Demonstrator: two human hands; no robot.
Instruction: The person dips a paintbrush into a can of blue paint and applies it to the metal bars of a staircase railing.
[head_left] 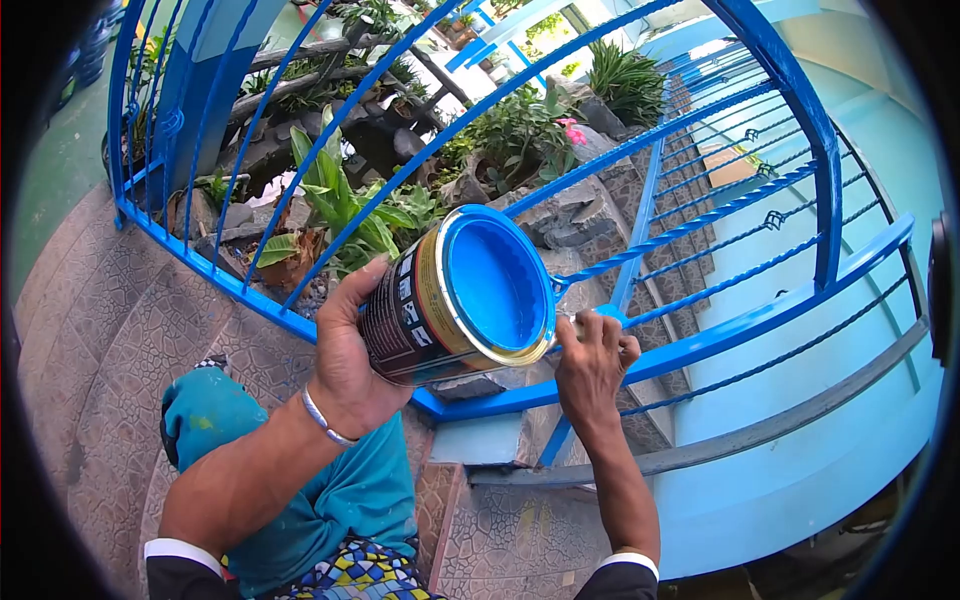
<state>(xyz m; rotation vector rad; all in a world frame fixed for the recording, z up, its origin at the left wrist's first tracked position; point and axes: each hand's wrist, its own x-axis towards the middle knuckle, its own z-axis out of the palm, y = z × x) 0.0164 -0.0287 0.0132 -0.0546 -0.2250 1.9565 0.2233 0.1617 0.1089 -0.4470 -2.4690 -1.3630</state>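
Note:
My left hand (345,365) is wrapped around the side and base of a paint can (415,310), which has a dark printed label. The can is open and tilted, showing bright blue paint (495,285) inside and smeared along its rim. At the can's right edge, my right hand (592,370) is closed on what looks like a paintbrush (608,315). Its blue-coated end shows just beyond my fingers, in front of the railing; most of its handle is hidden. A silver bangle (325,418) circles my left wrist.
A blue metal railing (700,345) with twisted bars curves close in front of me. Behind it are plants (345,200), rocks (570,215) and tiled steps. My legs in teal trousers (300,500) rest over stone-patterned steps (130,400). A pale blue curved wall (780,430) is at right.

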